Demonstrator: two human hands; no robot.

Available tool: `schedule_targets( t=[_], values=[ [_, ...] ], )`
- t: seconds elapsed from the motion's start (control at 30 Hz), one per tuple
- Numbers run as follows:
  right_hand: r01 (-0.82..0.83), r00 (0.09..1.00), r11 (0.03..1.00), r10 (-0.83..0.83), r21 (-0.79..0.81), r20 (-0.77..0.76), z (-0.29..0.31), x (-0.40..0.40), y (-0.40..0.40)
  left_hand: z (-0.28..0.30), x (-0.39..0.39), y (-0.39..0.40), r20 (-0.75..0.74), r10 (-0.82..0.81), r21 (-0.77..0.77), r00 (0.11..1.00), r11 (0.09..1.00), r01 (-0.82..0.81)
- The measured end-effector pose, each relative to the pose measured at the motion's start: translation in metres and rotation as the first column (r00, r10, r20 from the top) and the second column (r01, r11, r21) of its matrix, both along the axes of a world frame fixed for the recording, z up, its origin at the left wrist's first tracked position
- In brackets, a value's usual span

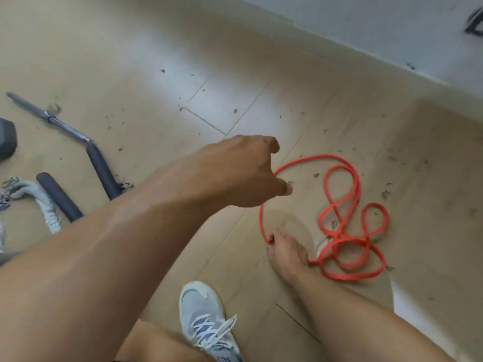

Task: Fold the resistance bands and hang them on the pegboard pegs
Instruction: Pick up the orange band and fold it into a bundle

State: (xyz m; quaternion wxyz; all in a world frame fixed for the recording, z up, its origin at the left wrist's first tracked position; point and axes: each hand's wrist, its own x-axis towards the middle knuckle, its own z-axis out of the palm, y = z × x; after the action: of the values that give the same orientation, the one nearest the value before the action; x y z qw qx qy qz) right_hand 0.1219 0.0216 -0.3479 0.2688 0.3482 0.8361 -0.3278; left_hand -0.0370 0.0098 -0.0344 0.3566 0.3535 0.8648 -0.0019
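An orange-red resistance band (345, 231) lies tangled in loops on the tan floor at the right. My left hand (245, 171) reaches out over the floor and holds one end of a long loop of the band, its fingers curled around the strand. Lower down, my right hand (285, 249) pinches the same loop near the floor, beside the tangled heap. The stretch of band between my two hands curves up off the floor. No pegboard is in view.
At the left lie a metal cable bar with black foam grips (99, 165), a second black grip (58, 197), a white rope attachment (43, 202) and a dark dumbbell head (6, 142). My grey shoe (206, 320) stands below. A pale wall (392, 27) runs along the top right.
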Motion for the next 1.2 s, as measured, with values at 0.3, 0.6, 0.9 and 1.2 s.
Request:
schedule_targets(
  t=[0.3,0.6,0.9,1.2],
  values=[
    [0.074,0.922,0.997,-0.083,-0.039,-0.378,0.081,-0.013,0.042,0.033,0.02,-0.026,-0.03,-0.073,0.142,0.997,0.987,0.076],
    [-0.127,0.641,0.977,-0.052,-0.172,-0.766,0.342,0.011,0.073,0.076,0.051,-0.071,0.221,0.11,0.597,0.969,0.77,-0.223],
    [0.032,0.551,0.999,0.017,0.042,-0.834,0.428,0.061,0.053,0.146,0.085,-0.076,-0.026,0.071,0.843,0.997,0.537,-0.016],
    [-0.158,0.797,0.968,0.01,-0.193,-0.604,0.351,0.033,0.072,0.103,0.072,-0.042,0.019,0.099,0.929,0.995,0.366,-0.054]
  ],
)
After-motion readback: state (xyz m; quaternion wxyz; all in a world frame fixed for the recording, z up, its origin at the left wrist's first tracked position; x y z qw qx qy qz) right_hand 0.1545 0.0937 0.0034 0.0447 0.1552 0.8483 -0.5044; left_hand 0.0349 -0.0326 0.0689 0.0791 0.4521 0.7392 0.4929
